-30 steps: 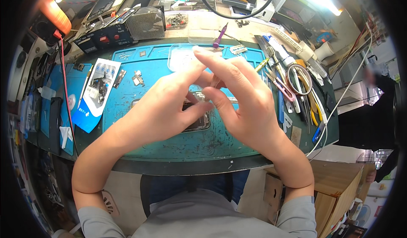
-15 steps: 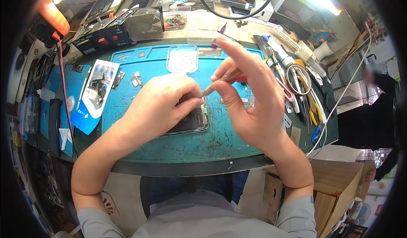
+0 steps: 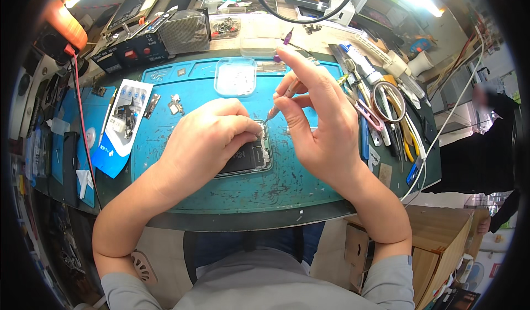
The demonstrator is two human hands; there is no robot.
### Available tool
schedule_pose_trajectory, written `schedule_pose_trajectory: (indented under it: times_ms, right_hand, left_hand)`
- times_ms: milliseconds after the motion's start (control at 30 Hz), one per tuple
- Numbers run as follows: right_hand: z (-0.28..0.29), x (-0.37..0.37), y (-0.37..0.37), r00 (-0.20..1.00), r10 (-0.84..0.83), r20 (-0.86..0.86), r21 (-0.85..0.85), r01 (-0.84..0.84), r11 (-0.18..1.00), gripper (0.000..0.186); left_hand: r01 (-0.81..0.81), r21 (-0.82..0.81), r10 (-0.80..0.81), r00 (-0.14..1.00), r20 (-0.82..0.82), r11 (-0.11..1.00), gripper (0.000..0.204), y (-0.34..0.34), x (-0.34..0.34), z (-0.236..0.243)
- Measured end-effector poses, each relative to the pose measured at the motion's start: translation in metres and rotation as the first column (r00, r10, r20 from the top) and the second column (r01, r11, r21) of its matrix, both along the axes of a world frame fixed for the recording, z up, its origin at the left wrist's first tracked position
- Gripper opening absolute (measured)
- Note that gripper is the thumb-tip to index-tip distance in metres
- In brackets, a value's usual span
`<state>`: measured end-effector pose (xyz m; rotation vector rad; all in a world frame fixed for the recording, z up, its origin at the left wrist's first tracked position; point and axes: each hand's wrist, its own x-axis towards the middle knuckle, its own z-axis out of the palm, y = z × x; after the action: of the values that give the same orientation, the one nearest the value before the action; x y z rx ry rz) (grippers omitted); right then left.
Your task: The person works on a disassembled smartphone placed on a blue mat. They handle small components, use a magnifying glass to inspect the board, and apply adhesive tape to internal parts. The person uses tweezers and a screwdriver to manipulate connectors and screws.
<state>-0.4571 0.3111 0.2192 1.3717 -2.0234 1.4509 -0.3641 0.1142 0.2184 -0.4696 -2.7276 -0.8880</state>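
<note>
An opened phone (image 3: 249, 160) lies on the blue-green work mat, its dark battery and the small parts along its right edge exposed. My left hand (image 3: 207, 139) rests over its left and upper part, with thumb and fingertips pinched together near the top right corner. Whatever lies between those fingertips is too small to make out. Above that corner my right hand (image 3: 326, 125) grips a thin screwdriver (image 3: 273, 112) between thumb and fingers, the index finger stretched over its top end. The screwdriver slants, its dark tip down at the phone's upper right corner, close to my left fingertips.
Beyond the phone sits a clear plastic box (image 3: 236, 77) with small pieces inside. Loose phone parts (image 3: 175, 105) and a white-and-blue package (image 3: 122, 125) lie leftward. On the right are a tape roll (image 3: 388, 102), tweezers and pliers (image 3: 410, 143). A person in black (image 3: 475, 150) stands at far right.
My left hand has drawn back slightly left, baring more of the phone's right edge. My right hand has shifted a little left, and the screwdriver stands steeper, its tip at the phone's corner.
</note>
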Motion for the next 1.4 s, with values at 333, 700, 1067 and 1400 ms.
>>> schedule_pose_trajectory:
  times_ms: [333, 700, 1067, 1400]
  right_hand:
    - [0.016, 0.001, 0.003, 0.995, -0.055, -0.087, 0.155, 0.068, 0.986, 0.050]
    - [0.015, -0.004, -0.008, 0.997, 0.064, 0.030, 0.030, -0.065, 0.997, 0.045]
    - [0.014, 0.000, -0.013, 0.998, 0.039, -0.044, -0.013, -0.040, 0.999, 0.052]
    - [0.019, -0.008, -0.005, 0.983, -0.055, -0.176, -0.009, 0.054, 0.999, 0.048]
  left_hand:
    - [-0.129, 0.208, 0.112, 0.990, 0.090, 0.970, 0.028, 0.002, -0.009, 0.006]
    - [-0.098, 0.481, -0.037, 0.964, 0.263, 0.871, 0.036, 0.006, -0.023, 0.017]
    - [0.001, 0.482, -0.080, 0.986, 0.144, 0.876, 0.040, 0.003, -0.031, 0.010]
    - [-0.003, 0.161, -0.019, 0.991, 0.135, 0.987, 0.030, -0.006, -0.023, 0.019]
